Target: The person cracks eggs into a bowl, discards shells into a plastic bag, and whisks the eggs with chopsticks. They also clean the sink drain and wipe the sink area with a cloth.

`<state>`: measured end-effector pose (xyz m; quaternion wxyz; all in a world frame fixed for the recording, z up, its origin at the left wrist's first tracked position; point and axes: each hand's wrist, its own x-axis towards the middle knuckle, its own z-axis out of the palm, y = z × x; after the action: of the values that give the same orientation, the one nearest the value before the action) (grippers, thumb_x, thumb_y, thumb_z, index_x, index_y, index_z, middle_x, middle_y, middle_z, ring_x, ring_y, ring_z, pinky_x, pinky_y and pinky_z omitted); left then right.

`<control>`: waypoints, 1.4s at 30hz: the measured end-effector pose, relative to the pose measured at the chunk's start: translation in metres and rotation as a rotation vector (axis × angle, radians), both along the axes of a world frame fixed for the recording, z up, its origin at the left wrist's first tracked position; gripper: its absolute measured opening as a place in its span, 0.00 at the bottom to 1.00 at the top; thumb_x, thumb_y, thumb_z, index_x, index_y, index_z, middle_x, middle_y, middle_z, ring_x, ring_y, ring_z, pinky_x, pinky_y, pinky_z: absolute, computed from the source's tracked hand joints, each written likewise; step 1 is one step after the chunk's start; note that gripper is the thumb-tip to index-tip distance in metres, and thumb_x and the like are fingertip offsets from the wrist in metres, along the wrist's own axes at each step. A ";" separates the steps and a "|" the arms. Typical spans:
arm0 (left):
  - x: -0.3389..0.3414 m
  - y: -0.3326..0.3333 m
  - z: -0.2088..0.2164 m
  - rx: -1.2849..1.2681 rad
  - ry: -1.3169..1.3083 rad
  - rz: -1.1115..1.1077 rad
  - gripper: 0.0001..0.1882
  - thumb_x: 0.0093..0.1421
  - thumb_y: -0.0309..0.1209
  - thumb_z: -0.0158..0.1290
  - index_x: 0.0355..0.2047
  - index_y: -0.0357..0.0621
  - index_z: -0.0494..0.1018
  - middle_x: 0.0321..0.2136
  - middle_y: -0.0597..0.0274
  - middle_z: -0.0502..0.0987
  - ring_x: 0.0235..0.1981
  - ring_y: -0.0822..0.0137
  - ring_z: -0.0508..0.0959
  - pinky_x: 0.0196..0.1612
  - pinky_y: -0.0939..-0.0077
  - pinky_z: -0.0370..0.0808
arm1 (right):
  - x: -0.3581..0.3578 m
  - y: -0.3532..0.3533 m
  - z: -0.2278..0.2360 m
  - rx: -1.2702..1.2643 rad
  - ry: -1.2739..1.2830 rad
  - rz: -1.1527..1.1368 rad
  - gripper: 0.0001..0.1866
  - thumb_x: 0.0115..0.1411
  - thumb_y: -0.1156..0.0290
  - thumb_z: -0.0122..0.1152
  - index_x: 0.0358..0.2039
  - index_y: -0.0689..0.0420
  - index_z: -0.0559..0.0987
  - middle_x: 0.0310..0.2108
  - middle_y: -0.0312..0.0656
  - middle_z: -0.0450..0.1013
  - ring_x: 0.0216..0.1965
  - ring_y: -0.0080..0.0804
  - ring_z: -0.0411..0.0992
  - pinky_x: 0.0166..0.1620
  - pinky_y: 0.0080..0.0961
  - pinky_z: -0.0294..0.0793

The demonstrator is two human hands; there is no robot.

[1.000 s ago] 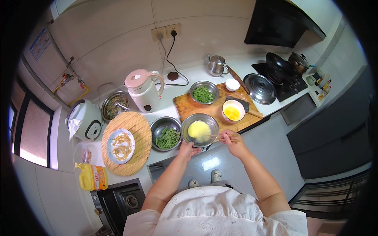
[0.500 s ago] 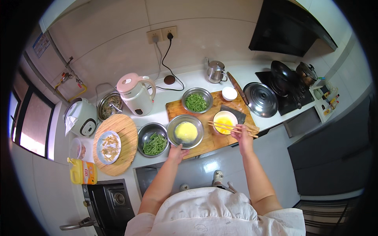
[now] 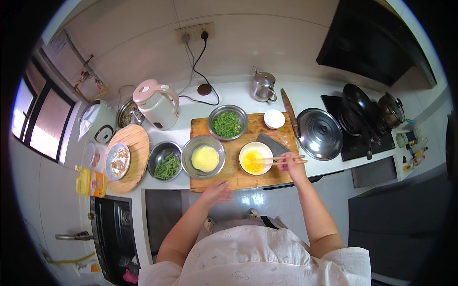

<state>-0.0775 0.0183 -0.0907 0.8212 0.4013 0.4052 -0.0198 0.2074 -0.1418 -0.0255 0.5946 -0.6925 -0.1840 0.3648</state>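
Observation:
My right hand is closed round a pair of wooden chopsticks. Their tips dip into a small white bowl of yellow beaten egg on the wooden cutting board. My left hand holds nothing, fingers stretched out, just off the board's front edge. Nearest to it stands a metal bowl with pale yellow liquid. Behind, another metal bowl contains chopped greens. Partly hidden by the egg bowl and my right hand lies a dark flat blade.
Left of the board are a metal bowl of cut green beans, a round wooden board with a plate, and a yellow oil jug. To the right lie a pot lid and a stove with a black wok. A pink-topped kettle stands behind.
My left hand has let go of the metal bowl with the pale yellow liquid and drawn back from it. The chopsticks stay in the egg bowl. The whole view has shifted.

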 end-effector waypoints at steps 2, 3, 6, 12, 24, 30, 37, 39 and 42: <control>0.030 -0.011 0.017 0.093 -0.028 -0.076 0.42 0.59 0.42 0.51 0.62 0.45 0.37 0.47 0.45 0.67 0.41 0.54 0.74 0.41 0.60 0.75 | 0.011 0.004 -0.008 0.107 -0.009 -0.119 0.11 0.65 0.67 0.42 0.35 0.60 0.72 0.26 0.40 0.72 0.24 0.22 0.72 0.28 0.17 0.74; 0.045 -0.013 0.022 0.089 -0.031 -0.054 0.43 0.58 0.40 0.52 0.63 0.48 0.35 0.49 0.47 0.65 0.44 0.53 0.73 0.42 0.59 0.74 | 0.013 0.004 -0.008 0.093 0.020 -0.061 0.12 0.65 0.67 0.41 0.35 0.60 0.72 0.26 0.40 0.72 0.24 0.22 0.71 0.28 0.17 0.74; 0.081 -0.021 0.021 -0.024 -0.042 0.069 0.42 0.59 0.34 0.52 0.63 0.56 0.33 0.53 0.51 0.62 0.50 0.51 0.69 0.47 0.56 0.72 | 0.017 0.002 -0.004 0.050 0.104 0.107 0.12 0.65 0.67 0.40 0.36 0.60 0.72 0.25 0.39 0.71 0.24 0.22 0.71 0.28 0.16 0.74; 0.108 -0.026 -0.008 -0.236 -0.140 0.195 0.36 0.59 0.22 0.47 0.60 0.65 0.41 0.54 0.53 0.61 0.52 0.47 0.67 0.50 0.50 0.70 | 0.024 -0.002 -0.017 0.074 0.106 0.117 0.13 0.65 0.65 0.41 0.37 0.60 0.71 0.27 0.40 0.72 0.25 0.24 0.72 0.29 0.17 0.75; 0.120 -0.018 0.004 -0.256 -0.107 0.324 0.39 0.48 0.10 0.38 0.56 0.60 0.46 0.53 0.50 0.60 0.48 0.48 0.71 0.49 0.49 0.72 | 0.019 0.002 -0.010 0.165 0.097 0.089 0.13 0.66 0.64 0.40 0.36 0.60 0.70 0.28 0.43 0.73 0.25 0.26 0.73 0.30 0.19 0.77; 0.095 -0.004 0.047 -0.123 -0.100 0.256 0.37 0.48 0.12 0.39 0.57 0.56 0.46 0.52 0.50 0.61 0.45 0.50 0.74 0.46 0.51 0.73 | 0.017 0.008 0.016 0.216 0.098 0.169 0.14 0.66 0.65 0.39 0.36 0.60 0.71 0.28 0.43 0.74 0.26 0.25 0.74 0.31 0.18 0.76; 0.059 -0.001 0.081 -0.033 -0.104 0.268 0.35 0.48 0.18 0.42 0.57 0.53 0.48 0.47 0.50 0.68 0.38 0.55 0.77 0.42 0.57 0.75 | 0.006 0.022 0.036 0.180 0.146 0.308 0.14 0.66 0.64 0.39 0.37 0.60 0.71 0.29 0.42 0.73 0.27 0.25 0.74 0.31 0.18 0.76; 0.051 -0.001 0.083 -0.040 -0.094 0.296 0.35 0.48 0.18 0.43 0.57 0.52 0.48 0.46 0.51 0.69 0.37 0.56 0.78 0.41 0.58 0.76 | 0.005 0.023 0.041 0.150 0.193 0.434 0.16 0.66 0.62 0.39 0.38 0.62 0.70 0.31 0.44 0.73 0.29 0.27 0.74 0.33 0.20 0.77; 0.040 -0.002 0.080 -0.034 -0.122 0.329 0.35 0.48 0.19 0.43 0.57 0.52 0.47 0.45 0.51 0.69 0.36 0.56 0.78 0.40 0.59 0.76 | 0.001 0.031 0.032 0.238 0.093 0.289 0.14 0.66 0.63 0.39 0.38 0.60 0.70 0.30 0.43 0.74 0.29 0.26 0.75 0.33 0.19 0.77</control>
<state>-0.0379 0.0165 -0.0109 0.8431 0.3160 0.4146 0.1321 0.2085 -0.1105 0.0069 0.6217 -0.5659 -0.2957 0.4536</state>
